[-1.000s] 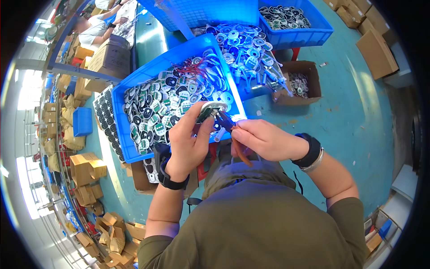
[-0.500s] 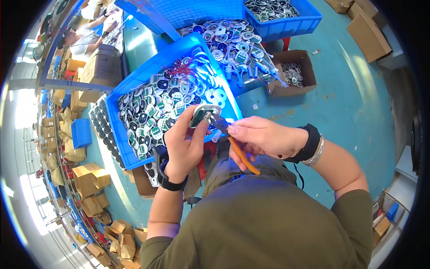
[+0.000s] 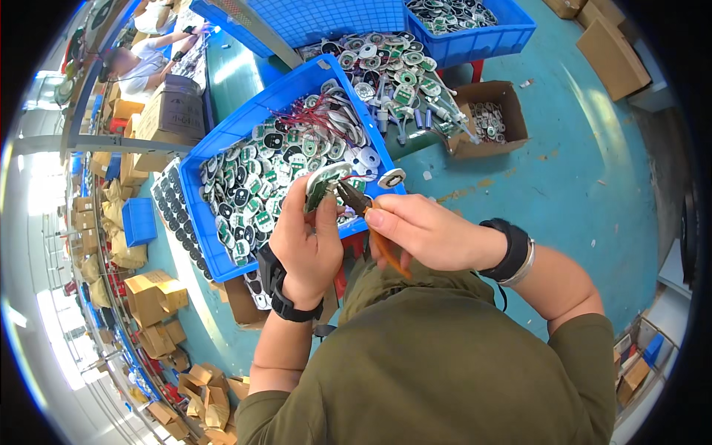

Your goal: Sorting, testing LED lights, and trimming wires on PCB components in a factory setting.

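- Your left hand point(image 3: 302, 241) has a white-rimmed green circuit board point(image 3: 323, 180) pinched, thumb against fingers, up above the near side of the blue plastic bin point(image 3: 274, 102)
- Your right hand point(image 3: 426, 231) is wrapped round orange-handled pliers point(image 3: 357, 200), tips at the board, can't tell if touching

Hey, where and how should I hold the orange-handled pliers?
Probably by the orange handles, coming from the right, where the right hand holds them: they slope down and away, while the dark nose points up and left at the green circuit board in the left hand.
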`<state>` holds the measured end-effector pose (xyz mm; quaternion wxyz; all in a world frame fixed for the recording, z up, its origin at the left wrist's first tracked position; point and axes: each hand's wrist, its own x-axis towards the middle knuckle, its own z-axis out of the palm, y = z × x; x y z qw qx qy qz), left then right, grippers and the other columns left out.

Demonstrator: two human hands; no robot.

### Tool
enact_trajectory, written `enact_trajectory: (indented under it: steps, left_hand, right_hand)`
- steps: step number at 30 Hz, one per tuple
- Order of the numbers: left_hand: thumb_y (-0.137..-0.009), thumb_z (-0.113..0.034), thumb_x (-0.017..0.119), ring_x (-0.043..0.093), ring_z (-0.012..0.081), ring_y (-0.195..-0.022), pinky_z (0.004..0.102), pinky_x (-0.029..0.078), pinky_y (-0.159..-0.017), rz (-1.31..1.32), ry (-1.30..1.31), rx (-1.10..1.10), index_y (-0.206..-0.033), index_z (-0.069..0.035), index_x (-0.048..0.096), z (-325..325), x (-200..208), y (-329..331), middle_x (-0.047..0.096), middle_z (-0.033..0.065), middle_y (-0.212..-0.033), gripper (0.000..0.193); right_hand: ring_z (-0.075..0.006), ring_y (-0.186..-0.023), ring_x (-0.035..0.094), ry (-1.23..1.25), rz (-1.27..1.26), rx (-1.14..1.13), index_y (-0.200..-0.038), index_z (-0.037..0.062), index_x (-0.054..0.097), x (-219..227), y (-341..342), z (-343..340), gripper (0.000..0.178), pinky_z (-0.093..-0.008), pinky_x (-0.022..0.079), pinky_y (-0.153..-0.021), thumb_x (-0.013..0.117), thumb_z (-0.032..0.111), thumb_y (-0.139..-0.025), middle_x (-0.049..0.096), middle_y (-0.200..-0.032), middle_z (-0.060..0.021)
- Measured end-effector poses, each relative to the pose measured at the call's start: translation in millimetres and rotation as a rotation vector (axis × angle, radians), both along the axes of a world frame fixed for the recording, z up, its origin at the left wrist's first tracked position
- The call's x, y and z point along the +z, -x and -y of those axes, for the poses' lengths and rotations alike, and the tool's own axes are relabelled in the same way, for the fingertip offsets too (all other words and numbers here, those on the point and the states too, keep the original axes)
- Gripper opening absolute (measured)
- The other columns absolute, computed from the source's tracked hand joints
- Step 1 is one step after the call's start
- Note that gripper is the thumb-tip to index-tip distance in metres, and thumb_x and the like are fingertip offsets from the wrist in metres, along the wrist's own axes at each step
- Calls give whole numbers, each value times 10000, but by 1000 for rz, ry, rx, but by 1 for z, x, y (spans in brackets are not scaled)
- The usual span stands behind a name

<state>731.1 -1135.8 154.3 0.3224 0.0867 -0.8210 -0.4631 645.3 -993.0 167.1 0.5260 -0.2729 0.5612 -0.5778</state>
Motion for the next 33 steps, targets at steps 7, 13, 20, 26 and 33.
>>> enact_trajectory:
  steps: [7,13,20,26,33]
  left_hand:
    - [-793,-7,540,596,129,-664,230,490,-547,-27,-169,-2,-1042,56,483,-3,-2,6,590,109,-797,262]
    - [-781,-30,568,595,155,-732,258,499,-589,-107,301,190,-1051,66,468,5,-14,13,588,127,-841,304]
    - [-842,-33,454,578,161,-750,265,540,-571,-119,-489,92,-1127,58,382,39,-3,14,544,133,-956,308]
    - [-845,-33,449,573,149,-745,243,527,-558,-8,-505,179,-1140,59,373,55,-19,11,542,130,-952,318]
    - [-855,-83,466,560,137,-768,236,508,-586,102,-452,325,-1143,31,381,69,-20,-2,530,98,-960,322]
  right_hand:
    - [-142,-483,464,109,-251,-135,-695,20,456,-7,-2,2,303,-297,361,-475,365,229,-894,499,-547,-59]
    - [-136,-563,495,-51,-293,-192,-732,11,472,-13,6,-10,299,-282,389,-535,352,226,-901,539,-614,-66]
    - [-127,-719,523,181,-341,-387,-813,5,517,16,84,-77,353,-261,405,-672,331,292,-900,571,-743,-62]
    - [-77,-505,385,-196,-494,-527,-779,64,523,6,191,-120,337,-200,341,-511,343,325,-893,580,-727,-25]
    - [-117,-418,431,-692,-197,-614,-727,74,458,-121,314,-142,343,-259,353,-410,399,388,-853,580,-714,-58]
